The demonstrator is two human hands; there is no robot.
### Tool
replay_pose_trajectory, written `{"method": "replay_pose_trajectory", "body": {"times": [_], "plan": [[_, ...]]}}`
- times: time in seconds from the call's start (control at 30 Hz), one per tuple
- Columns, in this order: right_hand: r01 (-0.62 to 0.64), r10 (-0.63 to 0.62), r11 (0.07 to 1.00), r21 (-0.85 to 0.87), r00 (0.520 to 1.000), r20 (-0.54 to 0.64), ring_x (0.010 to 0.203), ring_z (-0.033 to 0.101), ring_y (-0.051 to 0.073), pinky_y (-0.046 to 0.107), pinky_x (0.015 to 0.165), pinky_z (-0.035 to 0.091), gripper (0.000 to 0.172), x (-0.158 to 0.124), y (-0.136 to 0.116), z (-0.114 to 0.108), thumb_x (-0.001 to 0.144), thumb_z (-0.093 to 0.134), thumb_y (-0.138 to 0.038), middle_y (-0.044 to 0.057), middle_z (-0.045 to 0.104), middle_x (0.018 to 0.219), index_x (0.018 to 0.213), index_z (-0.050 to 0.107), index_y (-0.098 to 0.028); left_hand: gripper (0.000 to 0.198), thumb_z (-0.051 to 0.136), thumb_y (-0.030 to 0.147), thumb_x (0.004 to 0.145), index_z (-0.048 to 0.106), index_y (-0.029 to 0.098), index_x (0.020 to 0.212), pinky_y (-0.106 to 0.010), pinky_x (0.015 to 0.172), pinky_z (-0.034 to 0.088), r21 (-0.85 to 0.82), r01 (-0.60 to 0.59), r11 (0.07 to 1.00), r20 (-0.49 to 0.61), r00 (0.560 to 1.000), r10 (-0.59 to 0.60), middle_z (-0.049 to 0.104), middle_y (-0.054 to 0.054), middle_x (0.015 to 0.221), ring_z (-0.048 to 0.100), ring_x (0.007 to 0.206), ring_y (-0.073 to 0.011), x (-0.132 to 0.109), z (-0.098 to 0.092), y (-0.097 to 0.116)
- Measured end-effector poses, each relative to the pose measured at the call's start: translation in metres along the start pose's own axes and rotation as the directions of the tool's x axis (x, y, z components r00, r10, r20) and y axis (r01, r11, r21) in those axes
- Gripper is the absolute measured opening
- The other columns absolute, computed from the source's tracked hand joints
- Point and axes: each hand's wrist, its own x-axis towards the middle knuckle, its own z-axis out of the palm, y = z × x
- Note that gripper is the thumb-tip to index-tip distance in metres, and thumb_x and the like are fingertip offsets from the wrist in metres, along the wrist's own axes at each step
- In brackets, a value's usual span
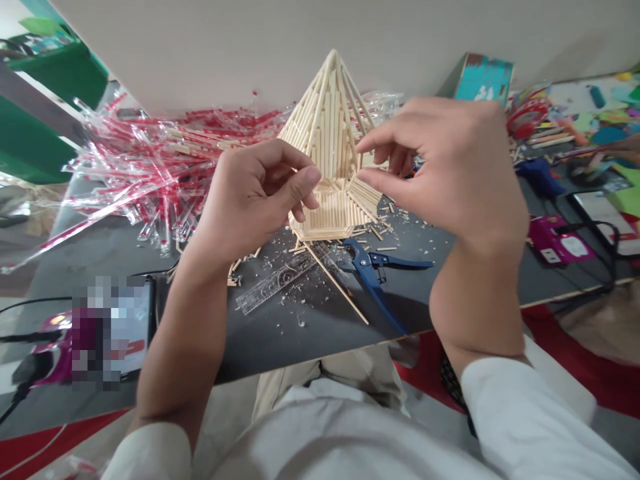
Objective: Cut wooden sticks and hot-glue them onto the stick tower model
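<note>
In the middle of the frame the left hand [255, 197] is curled tight, thumb pressed along the forefinger; whether anything sits in that pinch I cannot tell. The right hand [450, 170], just right of centre, keeps thumb and forefinger narrowly apart, their tips at the right edge of the stick model [327, 127]. This cone-shaped model of pale wooden sticks stands upright between and behind the two hands, on the dark table [300, 333]. Just below it lie a clear ruler [273, 287], one long loose stick [340, 288] and blue-handled cutters [373, 270], amid shavings. A heap of red-and-clear wrappers [165, 160] spreads to the upper left; a pink device [557, 245] sits at the right.
</note>
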Motion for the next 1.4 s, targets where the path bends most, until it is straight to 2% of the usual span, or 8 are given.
{"method": "replay_pose_trajectory", "body": {"times": [0.23, 0.33, 0.47, 0.67, 0.8, 1.0, 1.17, 1.4], "plan": [[0.035, -0.035, 0.999, -0.026, 0.999, 0.009, 0.078, 0.066, 0.025, 0.042, 0.074, 0.050, 0.006, 0.0007, 0.0009, 0.0045, 0.091, 0.070, -0.024, 0.005, 0.069, 0.087, 0.097, 0.072, -0.026, 0.010, 0.072, 0.029, 0.093, 0.070, 0.019, 0.090, -0.022, 0.043, 0.044, 0.037, -0.005, 0.999, 0.024, 1.000, 0.004, 0.073, 0.000, 0.069, 0.060, 0.050, -0.0066, -0.0009, -0.0012, -0.0027], [0.043, -0.042, 0.999, -0.029, 0.999, 0.024, 0.080, 0.067, 0.025, 0.043, 0.076, 0.050, 0.007, 0.0009, -0.0004, 0.0046, 0.091, 0.069, -0.024, 0.006, 0.070, 0.088, 0.097, 0.073, -0.026, 0.012, 0.071, 0.031, 0.094, 0.071, 0.020, 0.091, -0.022, 0.045, 0.047, 0.052, 0.031, 0.998, 0.038, 0.999, -0.033, 0.074, -0.001, 0.071, 0.062, 0.053, -0.0084, -0.0021, -0.0006, 0.0002], [0.027, -0.026, 0.999, -0.030, 0.999, 0.034, 0.081, 0.067, 0.025, 0.042, 0.076, 0.050, 0.008, 0.0014, -0.0009, 0.0062, 0.092, 0.068, -0.024, 0.005, 0.071, 0.088, 0.098, 0.073, -0.028, 0.015, 0.070, 0.034, 0.094, 0.070, 0.019, 0.090, -0.023, 0.048, 0.049, 0.070, 0.077, 0.995, 0.054, 0.995, -0.081, 0.073, 0.000, 0.071, 0.063, 0.053, -0.0095, -0.0024, -0.0006, 0.0033], [0.008, -0.008, 1.000, 0.011, 1.000, 0.001, 0.078, 0.066, 0.024, 0.042, 0.078, 0.051, 0.010, 0.0018, -0.0005, 0.0083, 0.088, 0.070, -0.023, 0.003, 0.072, 0.086, 0.097, 0.072, -0.029, 0.015, 0.071, 0.035, 0.093, 0.071, 0.020, 0.089, -0.025, 0.046, 0.048, 0.048, 0.074, 0.996, 0.061, 0.995, -0.077, 0.073, -0.002, 0.071, 0.062, 0.053, -0.0107, -0.0027, -0.0008, 0.0033], [-0.002, 0.002, 1.000, 0.016, 1.000, 0.028, 0.080, 0.067, 0.025, 0.044, 0.082, 0.052, 0.014, 0.0019, -0.0021, 0.0065, 0.088, 0.069, -0.020, 0.003, 0.072, 0.089, 0.098, 0.070, -0.030, 0.015, 0.070, 0.034, 0.094, 0.071, 0.020, 0.089, -0.024, 0.045, 0.046, 0.045, 0.078, 0.996, 0.053, 0.995, -0.081, 0.072, -0.002, 0.070, 0.061, 0.051, -0.0102, -0.0028, 0.0000, 0.0034], [-0.053, 0.052, 0.998, 0.016, 0.997, 0.056, 0.078, 0.067, 0.024, 0.045, 0.082, 0.054, 0.011, 0.0020, -0.0055, 0.0050, 0.090, 0.065, -0.021, 0.001, 0.071, 0.090, 0.091, 0.065, -0.031, 0.015, 0.070, 0.034, 0.094, 0.071, 0.019, 0.090, -0.023, 0.046, 0.047, 0.083, 0.093, 0.992, 0.062, 0.993, -0.098, 0.073, -0.002, 0.070, 0.062, 0.053, -0.0106, -0.0026, -0.0009, 0.0038], [-0.046, 0.046, 0.999, 0.001, 0.998, 0.048, 0.079, 0.067, 0.024, 0.044, 0.081, 0.054, 0.006, 0.0020, -0.0055, 0.0068, 0.092, 0.065, -0.025, 0.002, 0.070, 0.089, 0.090, 0.065, -0.031, 0.013, 0.072, 0.034, 0.092, 0.071, 0.021, 0.090, -0.025, 0.047, 0.047, 0.083, 0.068, 0.994, 0.090, 0.993, -0.076, 0.073, -0.002, 0.071, 0.062, 0.053, -0.0117, -0.0018, -0.0016, 0.0005], [-0.048, 0.048, 0.999, -0.010, 0.997, 0.066, 0.079, 0.065, 0.025, 0.046, 0.084, 0.053, 0.004, 0.0015, -0.0044, 0.0068, 0.093, 0.064, -0.029, 0.002, 0.070, 0.092, 0.093, 0.066, -0.032, 0.012, 0.068, 0.030, 0.094, 0.072, 0.019, 0.091, -0.023, 0.048, 0.047, 0.145, 0.073, 0.987, 0.069, 0.994, -0.083, 0.074, -0.003, 0.072, 0.065, 0.055, -0.0117, -0.0032, 0.0008, 0.0023]]}}
